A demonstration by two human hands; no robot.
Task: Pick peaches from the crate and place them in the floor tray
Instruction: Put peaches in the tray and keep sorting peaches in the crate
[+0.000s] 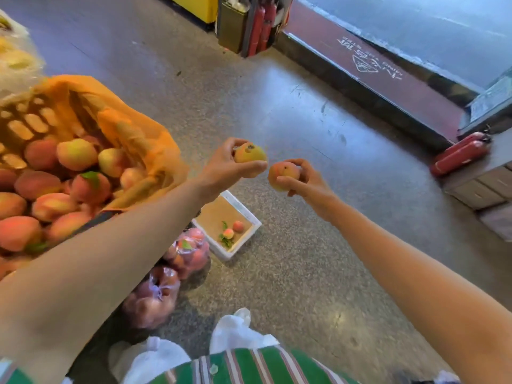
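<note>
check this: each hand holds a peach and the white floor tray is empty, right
Wrong on the tray: the head view shows two peaches lying in the white floor tray. The left hand and right hand do each hold a peach.

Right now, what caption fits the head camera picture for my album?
Left hand holds one peach, right hand another peach; white tray below has two peaches, beside the full crate.
</note>
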